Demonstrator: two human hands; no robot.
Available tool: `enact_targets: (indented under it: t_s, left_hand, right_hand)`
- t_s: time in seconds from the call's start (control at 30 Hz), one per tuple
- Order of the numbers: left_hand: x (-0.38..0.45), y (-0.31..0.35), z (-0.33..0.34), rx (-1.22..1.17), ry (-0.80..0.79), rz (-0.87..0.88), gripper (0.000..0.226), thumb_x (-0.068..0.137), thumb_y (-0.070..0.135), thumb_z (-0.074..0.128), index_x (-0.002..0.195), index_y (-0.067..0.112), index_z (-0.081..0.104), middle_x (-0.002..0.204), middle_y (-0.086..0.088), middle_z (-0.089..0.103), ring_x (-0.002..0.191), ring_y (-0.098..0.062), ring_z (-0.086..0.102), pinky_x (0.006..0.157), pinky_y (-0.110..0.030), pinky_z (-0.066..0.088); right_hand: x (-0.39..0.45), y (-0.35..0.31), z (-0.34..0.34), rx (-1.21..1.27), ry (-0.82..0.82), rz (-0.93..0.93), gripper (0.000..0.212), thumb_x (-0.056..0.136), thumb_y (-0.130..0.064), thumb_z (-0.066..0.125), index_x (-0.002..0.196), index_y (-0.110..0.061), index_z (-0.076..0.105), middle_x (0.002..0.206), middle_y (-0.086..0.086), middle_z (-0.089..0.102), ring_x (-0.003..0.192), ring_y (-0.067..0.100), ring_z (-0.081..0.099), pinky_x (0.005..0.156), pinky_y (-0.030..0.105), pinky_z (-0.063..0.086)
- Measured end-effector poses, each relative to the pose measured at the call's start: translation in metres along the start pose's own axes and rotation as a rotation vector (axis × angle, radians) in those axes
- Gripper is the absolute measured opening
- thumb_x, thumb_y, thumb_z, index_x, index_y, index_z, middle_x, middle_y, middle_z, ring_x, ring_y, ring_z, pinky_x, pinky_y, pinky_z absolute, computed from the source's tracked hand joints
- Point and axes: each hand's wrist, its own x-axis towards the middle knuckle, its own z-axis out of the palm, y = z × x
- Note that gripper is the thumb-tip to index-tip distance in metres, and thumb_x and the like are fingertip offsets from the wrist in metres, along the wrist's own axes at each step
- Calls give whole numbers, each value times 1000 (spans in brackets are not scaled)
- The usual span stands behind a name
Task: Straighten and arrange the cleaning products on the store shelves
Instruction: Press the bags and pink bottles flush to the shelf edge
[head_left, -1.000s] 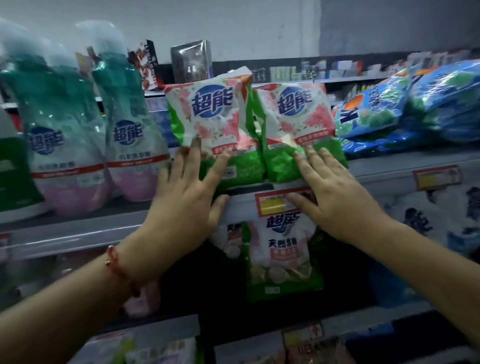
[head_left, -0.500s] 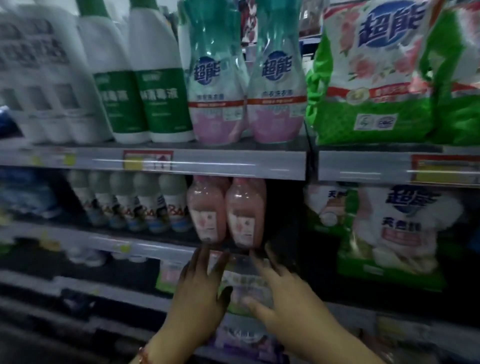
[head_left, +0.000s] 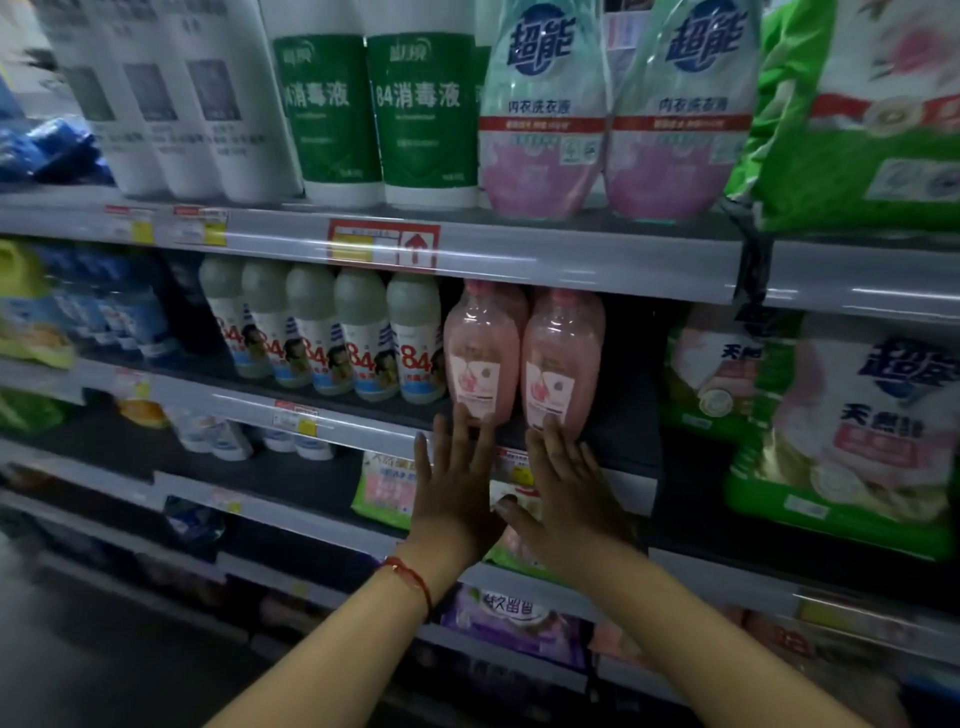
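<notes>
Two pink bottles stand side by side at the front of the middle shelf, the left pink bottle (head_left: 482, 353) and the right pink bottle (head_left: 562, 364). My left hand (head_left: 457, 488) is flat and open, fingertips touching the base of the left one. My right hand (head_left: 561, 488) is also flat with fingers spread, fingertips on the lower label of the right one. Neither hand wraps around a bottle. A row of white "84" disinfectant bottles (head_left: 358, 338) stands just left of the pink pair.
Above, green-labelled disinfectant bottles (head_left: 421, 114) and pink-and-teal refill pouches (head_left: 545, 114) line the top shelf. Green and pink detergent bags (head_left: 857, 415) fill the right bay. A shelf rail (head_left: 363, 249) with price tags runs overhead. Packets lie on the shelf below my hands.
The view dropped from the top-shelf detergent bags to the middle shelf. Both hands left the bags, passed the lower packets and rose to the bases of the two pink bottles.
</notes>
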Motion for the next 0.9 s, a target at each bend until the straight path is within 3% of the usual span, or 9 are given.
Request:
enact_targets:
  t_s: [0.2, 0.3, 0.4, 0.63, 0.73, 0.9]
  left_hand:
    - [11, -1, -6, -51, 21, 22, 96, 99, 55, 46, 159, 26, -22, 165, -7, -32, 151, -35, -30, 123, -57, -14]
    - [13, -5, -3, -86, 66, 45, 92, 99, 60, 43, 160, 27, -18, 166, -5, -30, 152, -34, -27, 123, -55, -14]
    - [15, -6, 1, -108, 116, 56, 89, 99, 64, 38, 161, 26, -13, 167, -6, -26, 154, -32, -24, 123, -54, -14]
    - [17, -10, -6, -111, 100, 64, 88, 99, 66, 37, 161, 28, -12, 168, -4, -23, 154, -29, -24, 123, -56, -15]
    - [10, -27, -14, -121, 97, 61, 85, 99, 67, 36, 162, 31, -9, 169, -2, -21, 155, -28, -21, 124, -51, -14]
    - [-15, -117, -8, -200, 331, 1, 74, 95, 58, 33, 160, 24, 29, 169, -13, 17, 155, -38, 18, 124, -52, 12]
  right_hand:
    - [2, 9, -5, 48, 45, -27, 86, 100, -59, 42, 161, -23, -8, 164, -8, -24, 153, 10, -16, 121, 25, -13]
    - [-2, 11, -4, 216, 86, 52, 82, 99, -58, 46, 161, -31, 2, 167, -17, -13, 155, 8, -6, 126, 33, 4]
    - [-5, 9, -2, 288, 119, 151, 78, 97, -62, 43, 159, -41, 1, 165, -22, -16, 155, 11, 3, 123, 43, 24]
    - [9, -4, 2, 190, 78, 226, 86, 97, -65, 41, 160, -33, -7, 162, -12, -34, 155, 28, -9, 124, 45, 11]
    - [9, -10, 0, 210, 50, 258, 85, 96, -67, 41, 159, -35, -7, 162, -11, -32, 155, 27, -13, 125, 45, 9]
    - [2, -49, 5, 202, 58, 103, 86, 98, -56, 47, 160, -31, -6, 163, -16, -24, 153, 9, -15, 126, 30, 3]
